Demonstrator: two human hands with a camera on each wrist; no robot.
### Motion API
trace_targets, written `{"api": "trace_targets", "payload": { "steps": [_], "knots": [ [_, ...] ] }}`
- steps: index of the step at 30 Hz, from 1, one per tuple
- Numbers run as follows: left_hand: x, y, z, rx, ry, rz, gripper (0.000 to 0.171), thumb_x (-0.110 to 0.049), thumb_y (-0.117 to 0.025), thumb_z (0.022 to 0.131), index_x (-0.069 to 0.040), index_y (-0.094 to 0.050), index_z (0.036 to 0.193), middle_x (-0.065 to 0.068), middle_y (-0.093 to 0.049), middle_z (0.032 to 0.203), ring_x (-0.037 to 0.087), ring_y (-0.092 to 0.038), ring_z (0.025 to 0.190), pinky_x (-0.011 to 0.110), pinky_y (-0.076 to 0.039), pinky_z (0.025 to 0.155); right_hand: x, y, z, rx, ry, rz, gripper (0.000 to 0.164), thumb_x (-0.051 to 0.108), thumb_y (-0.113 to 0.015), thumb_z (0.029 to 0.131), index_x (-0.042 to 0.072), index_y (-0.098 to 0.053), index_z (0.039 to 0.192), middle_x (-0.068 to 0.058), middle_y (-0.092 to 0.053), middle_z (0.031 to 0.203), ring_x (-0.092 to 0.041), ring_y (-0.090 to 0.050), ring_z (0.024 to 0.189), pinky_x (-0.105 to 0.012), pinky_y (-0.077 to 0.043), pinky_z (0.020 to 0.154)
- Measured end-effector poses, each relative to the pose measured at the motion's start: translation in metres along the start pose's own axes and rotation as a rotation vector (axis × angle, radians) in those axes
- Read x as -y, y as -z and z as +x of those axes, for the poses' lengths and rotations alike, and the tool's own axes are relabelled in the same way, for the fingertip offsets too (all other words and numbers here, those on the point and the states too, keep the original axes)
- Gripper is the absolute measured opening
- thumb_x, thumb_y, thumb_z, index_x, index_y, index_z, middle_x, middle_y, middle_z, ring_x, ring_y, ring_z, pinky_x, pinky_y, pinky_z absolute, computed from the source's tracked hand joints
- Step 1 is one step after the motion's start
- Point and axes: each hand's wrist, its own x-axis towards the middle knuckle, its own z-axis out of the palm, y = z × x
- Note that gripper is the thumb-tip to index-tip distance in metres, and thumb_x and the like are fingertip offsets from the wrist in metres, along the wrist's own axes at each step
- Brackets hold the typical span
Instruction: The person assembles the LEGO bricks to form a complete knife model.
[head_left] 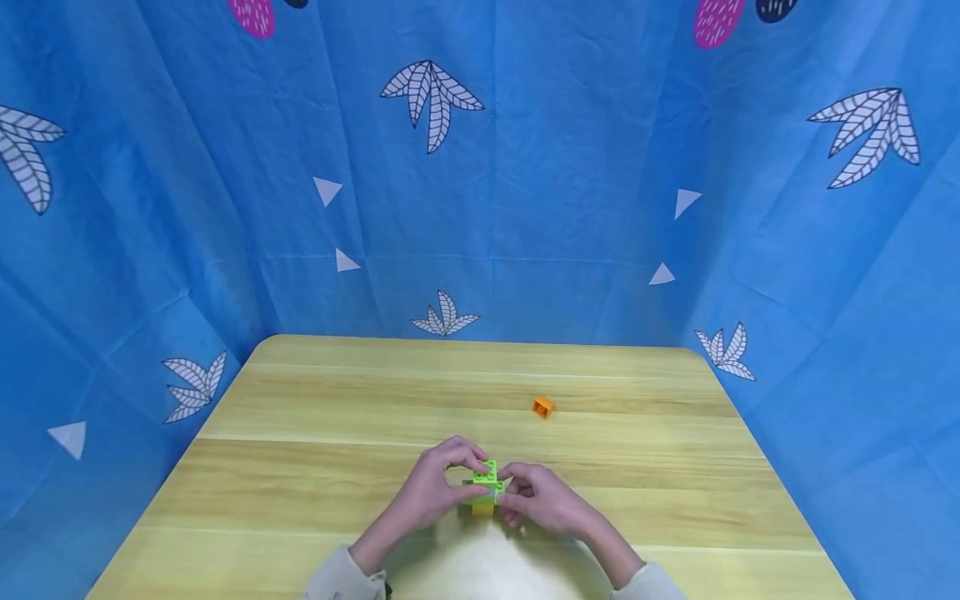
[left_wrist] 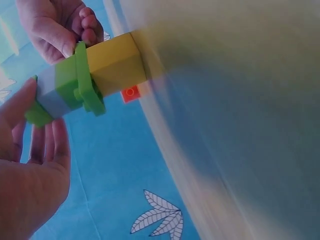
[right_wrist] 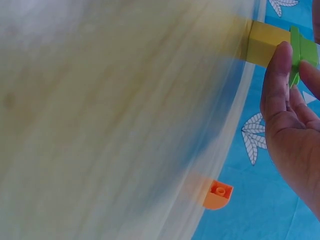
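Note:
A stack of toy building bricks stands on the table in front of the person. Its base is a yellow brick [left_wrist: 115, 61], with a wider green plate [left_wrist: 86, 82] over it. Above the plate come a green brick [left_wrist: 68, 80], a pale grey-blue brick [left_wrist: 52, 92] and a green studded top brick [head_left: 486, 472]. The left hand [head_left: 438, 483] holds the upper part of the stack between thumb and fingers. From the other side, the right hand [head_left: 547, 500] pinches the end of the green plate, thumb above and fingers below.
An orange brick [head_left: 543, 407] with a curved side lies apart on the wooden table [head_left: 315, 400], farther back and slightly right of the stack. A blue patterned cloth [head_left: 495, 183] hangs behind the table and along both sides.

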Motion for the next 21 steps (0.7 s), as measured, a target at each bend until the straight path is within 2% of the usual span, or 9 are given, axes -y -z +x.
{"api": "trace_targets", "payload": {
  "steps": [21],
  "knots": [
    [0.0018, -0.0032, -0.0008, -0.02, -0.005, -0.023, 0.023, -0.011, -0.087, 0.08, -0.023, -0.074, 0.094, -0.008, -0.071, 0.114, 0.019, -0.067, 0.111, 0.049, -0.052, 0.109, -0.0008, 0.0003, 0.0003, 0.007, -0.001, 0.007, 0.043, 0.016, -0.065, 0.102, -0.008, -0.054, 0.136, -0.013, -0.072, 0.092, -0.024, -0.073, 0.077, -0.032, -0.064, 0.071]
  ]
}}
